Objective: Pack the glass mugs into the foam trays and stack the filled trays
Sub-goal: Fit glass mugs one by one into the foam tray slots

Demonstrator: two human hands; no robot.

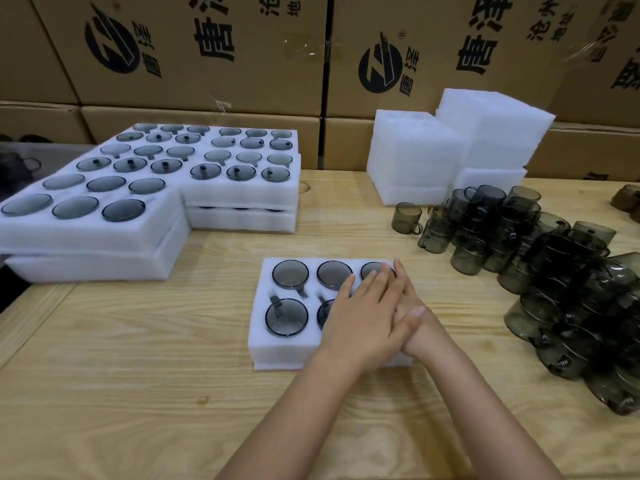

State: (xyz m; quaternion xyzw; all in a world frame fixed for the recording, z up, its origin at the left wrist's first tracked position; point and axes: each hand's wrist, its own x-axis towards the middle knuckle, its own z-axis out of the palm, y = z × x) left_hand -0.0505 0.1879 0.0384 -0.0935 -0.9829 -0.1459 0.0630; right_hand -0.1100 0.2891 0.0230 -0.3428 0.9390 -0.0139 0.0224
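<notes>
Wooden table point(173, 358) carries filled trays point(86, 244) stacked at ten o'clock, a seemingly full foam tray point(263, 351) at centre under the flat, straight-fingered left hand point(360, 317) and right hand point(407, 299), and many loose glass mugs point(540, 258) unpacked at three o'clock.

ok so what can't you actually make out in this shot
All in the head view:
- near right pocket of the foam tray: covered by the left hand and right hand, so a mug there cannot be confirmed
- lower trays in the stacks: contents mostly hidden by the trays on top
- mug pile: cut off by the right edge
- dark shape at the left edge: too blurred to name
</notes>
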